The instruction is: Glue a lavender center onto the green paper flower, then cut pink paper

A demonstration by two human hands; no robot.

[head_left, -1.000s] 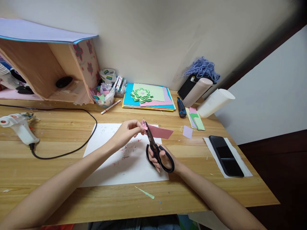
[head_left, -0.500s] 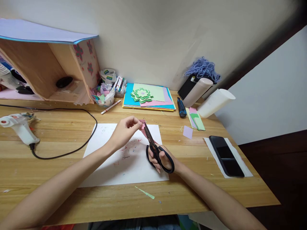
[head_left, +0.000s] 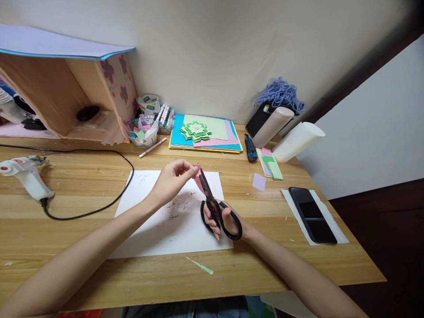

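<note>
Between the thumb and fingers of my left hand (head_left: 175, 180) is a small piece of pink paper (head_left: 198, 180), held above a white sheet (head_left: 142, 234). My right hand (head_left: 228, 221) is wrapped through the black handles of a pair of scissors (head_left: 209, 194). The blades point away from me and meet the pink paper beside my left fingertips. Their handles stand somewhat apart. How far the blades are into the paper is hard to make out. Red and blue marks dot the white sheet under my hands.
A glue gun (head_left: 29, 176) with its looping cord lies left. Behind are a cup of paper scraps (head_left: 142, 134), a marker (head_left: 153, 148) and a green paper flower (head_left: 196, 131) on coloured sheets. To the right are a box cutter (head_left: 251, 149), paper rolls (head_left: 298, 142) and a phone (head_left: 312, 216).
The scissor handles have spread slightly wider, and the pink paper has shifted a little at the blades. Both hands stay in nearly the same place.
</note>
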